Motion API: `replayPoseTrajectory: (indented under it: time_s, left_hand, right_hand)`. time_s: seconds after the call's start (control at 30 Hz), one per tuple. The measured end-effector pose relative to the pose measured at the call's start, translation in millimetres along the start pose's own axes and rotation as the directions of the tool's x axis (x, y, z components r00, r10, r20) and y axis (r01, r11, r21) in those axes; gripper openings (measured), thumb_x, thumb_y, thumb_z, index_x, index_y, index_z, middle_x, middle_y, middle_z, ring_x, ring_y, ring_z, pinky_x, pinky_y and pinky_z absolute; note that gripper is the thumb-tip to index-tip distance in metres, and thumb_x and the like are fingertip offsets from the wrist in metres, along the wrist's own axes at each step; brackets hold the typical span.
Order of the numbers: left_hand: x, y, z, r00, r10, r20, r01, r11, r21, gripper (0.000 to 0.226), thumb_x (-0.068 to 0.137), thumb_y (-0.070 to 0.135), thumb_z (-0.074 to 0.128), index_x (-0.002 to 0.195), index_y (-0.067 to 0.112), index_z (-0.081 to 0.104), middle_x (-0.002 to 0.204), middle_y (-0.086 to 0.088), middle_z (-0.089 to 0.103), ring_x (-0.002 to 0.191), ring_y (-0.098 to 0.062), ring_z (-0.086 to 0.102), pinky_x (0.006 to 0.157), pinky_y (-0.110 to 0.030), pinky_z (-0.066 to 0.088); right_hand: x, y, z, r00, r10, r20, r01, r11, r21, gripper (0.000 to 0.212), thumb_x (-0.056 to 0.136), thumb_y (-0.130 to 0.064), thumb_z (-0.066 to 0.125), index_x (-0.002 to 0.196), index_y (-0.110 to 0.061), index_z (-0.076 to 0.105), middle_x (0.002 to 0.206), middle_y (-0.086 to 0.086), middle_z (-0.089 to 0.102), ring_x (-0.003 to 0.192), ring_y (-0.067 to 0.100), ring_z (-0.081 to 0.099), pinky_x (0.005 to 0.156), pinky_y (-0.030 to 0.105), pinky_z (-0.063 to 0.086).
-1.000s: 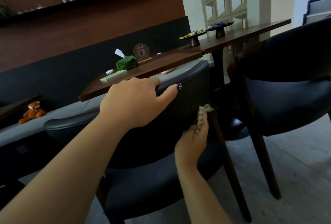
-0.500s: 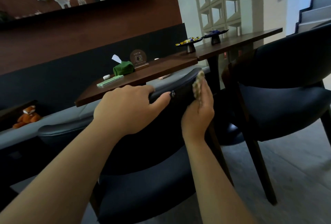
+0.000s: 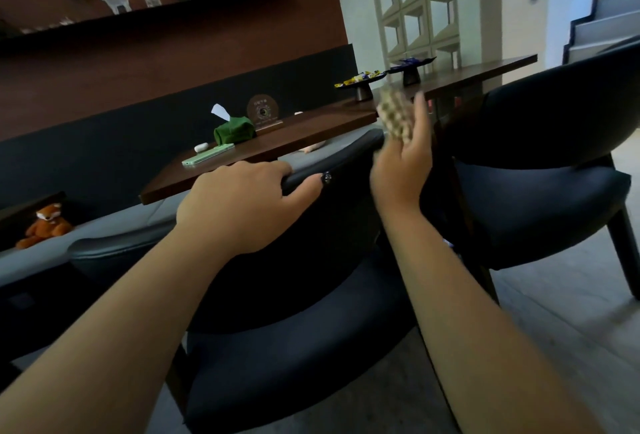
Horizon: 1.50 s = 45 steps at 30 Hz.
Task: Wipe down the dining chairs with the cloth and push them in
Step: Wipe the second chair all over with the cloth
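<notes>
A dark upholstered dining chair (image 3: 298,364) stands right in front of me, its curved backrest facing me. My left hand (image 3: 242,205) grips the top edge of that backrest, fingers over the rim and thumb on the near side. My right hand (image 3: 401,163) is raised at the backrest's right end and holds a beige waffle-weave cloth (image 3: 394,114) against its fingers, blurred by motion. A second dark chair (image 3: 540,170) stands to the right, its back toward me.
A long brown table (image 3: 277,142) beyond the chairs carries a green tissue pouch (image 3: 233,130), a pale green flat case, a round plaque and two small dishes. A grey bench with an orange fox toy (image 3: 45,224) runs along the wall. Stairs rise at the far right.
My right hand has travelled up with the cloth from the backrest's lower right side to above its top right end. My left hand has stayed on the top edge.
</notes>
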State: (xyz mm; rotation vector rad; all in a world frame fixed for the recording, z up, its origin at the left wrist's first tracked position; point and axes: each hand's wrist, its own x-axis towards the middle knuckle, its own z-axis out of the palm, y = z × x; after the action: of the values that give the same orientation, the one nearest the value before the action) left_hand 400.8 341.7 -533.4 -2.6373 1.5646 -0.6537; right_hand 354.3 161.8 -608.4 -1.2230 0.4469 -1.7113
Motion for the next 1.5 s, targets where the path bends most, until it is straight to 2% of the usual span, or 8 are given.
replayPoseTrajectory:
  time_s: [0.4,0.57,0.73,1.13,1.23,1.3,1.4,1.5]
  left_hand:
    - [4,-4,4,1.000,-0.002,-0.002,0.002,1.000,-0.015,0.060,0.085,0.079,0.017,0.090,0.032,0.055,0.075,0.007,0.062,0.067,-0.011,0.061,0.069,-0.036,0.056]
    - [4,-5,9,0.999,-0.007,-0.043,0.006,1.000,-0.009,0.062,0.083,0.080,0.014,0.091,0.034,0.055,0.077,0.007,0.062,0.071,-0.016,0.062,0.073,-0.039,0.056]
    - [1,-6,9,0.996,0.016,-0.083,-0.018,1.000,-0.023,0.066,0.088,0.075,0.006,0.079,0.028,0.053,0.076,0.003,0.061,0.073,-0.021,0.062,0.076,-0.042,0.053]
    - [-1,-1,4,0.997,0.024,-0.068,-0.024,1.000,-0.001,0.059,0.095,0.066,0.013,0.085,0.028,0.056,0.076,0.004,0.060,0.069,-0.015,0.059,0.067,-0.034,0.051]
    - [0,1,2,0.998,0.027,-0.053,-0.027,1.000,0.014,0.057,0.096,0.066,0.014,0.086,0.028,0.056,0.077,0.003,0.060,0.067,-0.013,0.058,0.059,-0.029,0.045]
    - [0,1,1,0.999,0.017,-0.044,-0.016,1.000,0.027,0.058,0.095,0.066,0.014,0.088,0.028,0.057,0.079,0.004,0.060,0.067,-0.012,0.057,0.057,-0.028,0.042]
    - [-3,0,3,0.996,0.016,-0.083,-0.014,1.000,0.028,0.059,0.094,0.067,0.012,0.086,0.028,0.056,0.077,0.004,0.059,0.067,-0.014,0.058,0.062,-0.032,0.047]
    - [-4,-2,2,0.996,0.017,-0.085,-0.016,1.000,0.004,0.058,0.095,0.066,0.013,0.088,0.028,0.057,0.079,0.005,0.060,0.071,-0.015,0.058,0.068,-0.035,0.048]
  right_hand:
    - [-50,91,-15,0.829,0.555,-0.064,-0.555,0.831,0.016,0.045,0.079,-0.001,0.037,0.087,-0.024,0.075,0.083,0.004,0.066,0.087,0.028,0.063,0.073,0.034,0.049]
    - [-53,11,-2,0.975,0.207,-0.082,-0.199,0.976,0.087,0.052,0.090,-0.002,0.039,0.138,-0.021,0.049,0.133,-0.004,0.055,0.124,0.014,0.051,0.107,0.038,0.042]
    - [-94,-3,31,0.982,-0.148,-0.121,0.158,0.984,0.077,0.046,0.096,-0.011,0.037,0.141,-0.022,0.034,0.149,0.000,0.036,0.142,0.013,0.029,0.117,0.042,0.027]
    - [-87,95,-5,0.878,0.442,-0.181,-0.435,0.897,0.079,0.040,0.093,-0.001,0.035,0.116,-0.021,0.062,0.113,-0.007,0.063,0.115,0.011,0.055,0.106,0.027,0.039]
    - [-89,91,-8,0.841,0.517,-0.157,-0.524,0.852,-0.006,0.044,0.094,-0.001,0.034,0.128,-0.016,0.059,0.128,0.003,0.059,0.125,0.020,0.049,0.108,0.022,0.030]
    - [-118,83,-9,0.852,0.506,-0.136,-0.518,0.853,-0.069,0.045,0.097,-0.004,0.036,0.138,-0.016,0.050,0.139,0.002,0.051,0.131,0.016,0.042,0.102,0.010,0.020]
    - [-158,66,-17,0.910,0.414,0.027,-0.414,0.910,-0.012,0.052,0.093,-0.009,0.039,0.141,-0.029,0.045,0.142,-0.004,0.049,0.132,0.007,0.042,0.114,0.028,0.028]
    - [-143,42,-31,0.989,0.040,0.145,-0.041,0.999,0.007,0.057,0.092,-0.004,0.038,0.148,-0.016,0.034,0.151,-0.004,0.036,0.140,0.006,0.031,0.117,0.035,0.027]
